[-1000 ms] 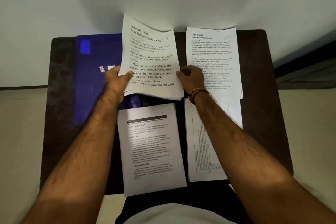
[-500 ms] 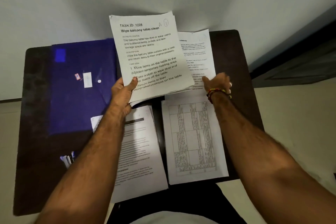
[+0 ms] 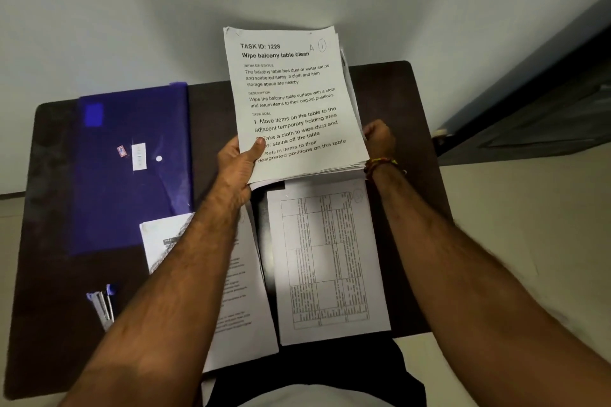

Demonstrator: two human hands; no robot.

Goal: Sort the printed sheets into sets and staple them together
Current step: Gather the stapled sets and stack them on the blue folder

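A thick stack of printed sheets (image 3: 297, 102), its top page headed "Wipe balcony table clean", is held tilted up above the dark table (image 3: 56, 208). My left hand (image 3: 239, 165) grips its lower left corner, thumb on the top page. My right hand (image 3: 378, 139) has its fingers curled round the stack's right edge. Another sheet's edge shows just behind the stack at the upper right. On the table below lie a sheet with a printed grid (image 3: 330, 261) and a text sheet (image 3: 244, 314), which is partly hidden under my left forearm.
A blue plastic folder (image 3: 132, 168) covers the table's left half, with a further printed sheet (image 3: 162, 241) at its lower corner. A small blue and silver tool (image 3: 102, 307) lies near the left front. A white wall stands behind the table and floor shows at the right.
My right hand came back from the far right sheet to the stack's right edge. That sheet no longer lies flat on the table. The stack stands a little more upright.
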